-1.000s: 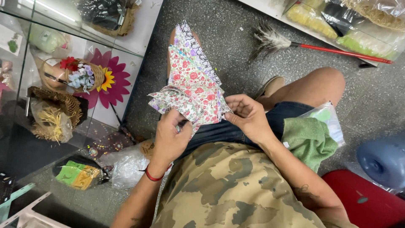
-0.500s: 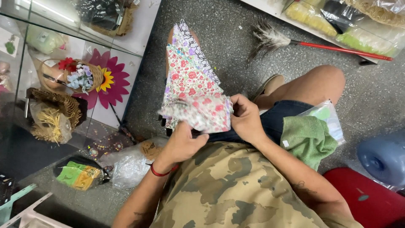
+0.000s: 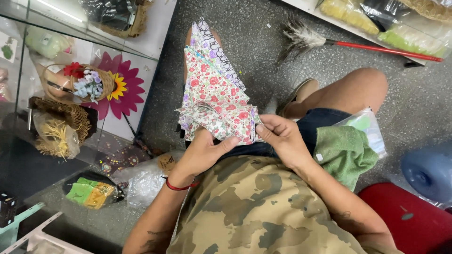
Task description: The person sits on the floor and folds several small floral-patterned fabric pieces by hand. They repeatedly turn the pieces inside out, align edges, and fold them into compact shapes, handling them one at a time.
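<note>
A straw basket with flowers (image 3: 89, 82) is seen behind glass at far left. The left hand (image 3: 200, 153) and right hand (image 3: 282, 138) are both closed on a floral fabric piece (image 3: 223, 120), held over the lap atop a fabric stack (image 3: 209, 75). A green cloth (image 3: 343, 153) lies on the right thigh; a feather duster (image 3: 358, 42) rests on the floor.

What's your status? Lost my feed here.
Left hand and right hand both pinch folded floral cloth. More floral pieces on the left knee. Green cloth on right thigh, clear of hands.
</note>
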